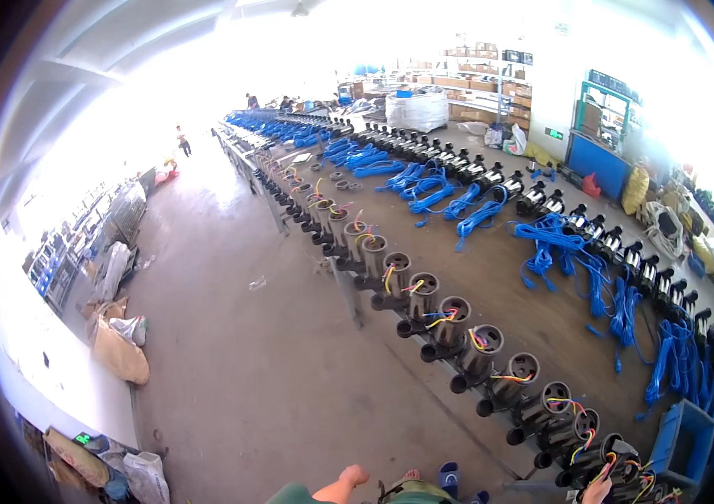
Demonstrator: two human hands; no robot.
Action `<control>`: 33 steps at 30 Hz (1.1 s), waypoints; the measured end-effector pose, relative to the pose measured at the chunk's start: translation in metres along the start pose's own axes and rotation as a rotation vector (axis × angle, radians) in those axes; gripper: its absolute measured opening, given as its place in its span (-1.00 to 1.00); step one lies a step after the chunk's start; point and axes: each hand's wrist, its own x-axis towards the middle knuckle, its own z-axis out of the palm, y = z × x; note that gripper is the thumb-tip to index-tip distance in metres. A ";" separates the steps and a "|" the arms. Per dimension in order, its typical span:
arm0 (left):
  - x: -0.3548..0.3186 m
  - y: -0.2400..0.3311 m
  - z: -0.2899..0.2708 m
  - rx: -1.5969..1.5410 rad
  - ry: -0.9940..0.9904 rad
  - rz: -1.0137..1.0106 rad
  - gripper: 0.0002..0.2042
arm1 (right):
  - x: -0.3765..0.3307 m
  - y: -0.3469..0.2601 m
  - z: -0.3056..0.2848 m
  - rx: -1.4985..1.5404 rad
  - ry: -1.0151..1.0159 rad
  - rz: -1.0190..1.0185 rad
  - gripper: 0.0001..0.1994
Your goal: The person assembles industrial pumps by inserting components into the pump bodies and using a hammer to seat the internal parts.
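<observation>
At the lower edge, my left hand [354,475] hangs over the floor with its fingers curled in and nothing visible in them. My right hand [598,490], partly cut off by the lower edge, is closed beside a dark cylindrical motor housing [615,445] at the near end of a long row. What its fingers grip is too small to make out. Red, yellow and blue wires [580,410] stick out of the open tops of the housings. Farther along the row stand more such housings [481,353], each with a short black side pipe.
A blue crate [683,441] stands right of my right hand. Blue cable bundles [548,235] lie beside a second row of shiny pumps [609,241]. Sacks [636,189] and shelves with boxes [483,84] line the right side. Distant on the left, a person [182,141] stands in the aisle.
</observation>
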 end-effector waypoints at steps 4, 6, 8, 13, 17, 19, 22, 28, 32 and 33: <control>0.009 0.021 0.024 0.183 0.020 0.155 -0.64 | -0.007 -0.026 0.006 0.339 0.038 0.012 -0.38; 0.027 0.024 0.039 0.650 0.087 0.517 -0.67 | 0.002 -0.006 0.031 0.435 -0.147 0.145 -0.38; 0.012 0.110 0.054 0.174 0.133 0.531 -0.68 | 0.008 0.019 0.025 0.412 -0.038 0.137 -0.40; -0.038 0.177 0.098 0.049 0.227 0.560 -0.63 | -0.013 -0.025 -0.006 0.386 -0.049 -0.005 -0.40; -0.056 0.182 0.126 0.073 0.218 0.558 -0.62 | -0.015 -0.027 -0.020 0.408 -0.075 -0.007 -0.41; -0.066 0.174 0.140 0.114 0.189 0.495 -0.60 | -0.009 -0.023 -0.019 0.431 -0.078 -0.013 -0.39; -0.080 0.132 0.144 0.186 0.087 0.367 -0.57 | -0.011 -0.044 -0.045 0.318 -0.172 0.048 -0.36; -0.137 0.064 0.163 -0.094 0.103 0.025 -0.63 | 0.001 -0.011 -0.037 0.357 -0.127 -0.049 -0.43; -0.180 0.047 0.171 -0.100 0.064 -0.057 -0.62 | 0.000 -0.017 -0.052 0.344 -0.199 0.015 -0.45; -0.186 0.049 0.170 -0.075 0.060 -0.038 -0.62 | 0.003 -0.014 -0.050 0.333 -0.210 0.017 -0.44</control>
